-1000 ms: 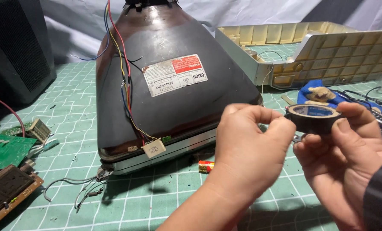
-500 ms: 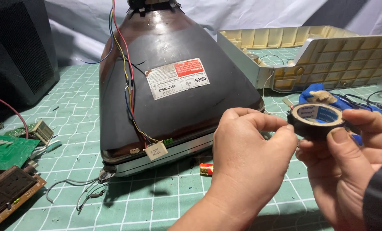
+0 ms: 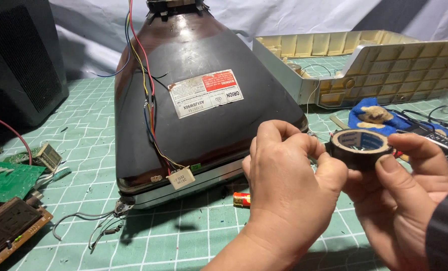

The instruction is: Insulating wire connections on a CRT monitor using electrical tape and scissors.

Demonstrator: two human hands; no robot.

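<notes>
My right hand (image 3: 410, 200) holds a roll of black electrical tape (image 3: 360, 146) between thumb and fingers, at the right of the head view. My left hand (image 3: 289, 175) is curled beside it, its thumb and fingertips pinching at the roll's left edge. Behind both hands stands a dark picture tube (image 3: 199, 100) face down on the green cutting mat (image 3: 83, 125), with a white and red label on its back. Coloured wires (image 3: 146, 90) run down the tube's left side to a small white connector (image 3: 180, 178).
A small red battery (image 3: 242, 199) lies on the mat under the tube's front edge. Green circuit boards (image 3: 8, 180) and a brown board (image 3: 13, 231) lie at the left. A beige plastic housing (image 3: 384, 65) stands at the back right, with a blue cloth (image 3: 374, 118) in front of it. A black box (image 3: 18, 55) stands at the back left.
Both hands have drifted slightly right and down with the tape roll. My left fingers have closed in on the roll's edge.
</notes>
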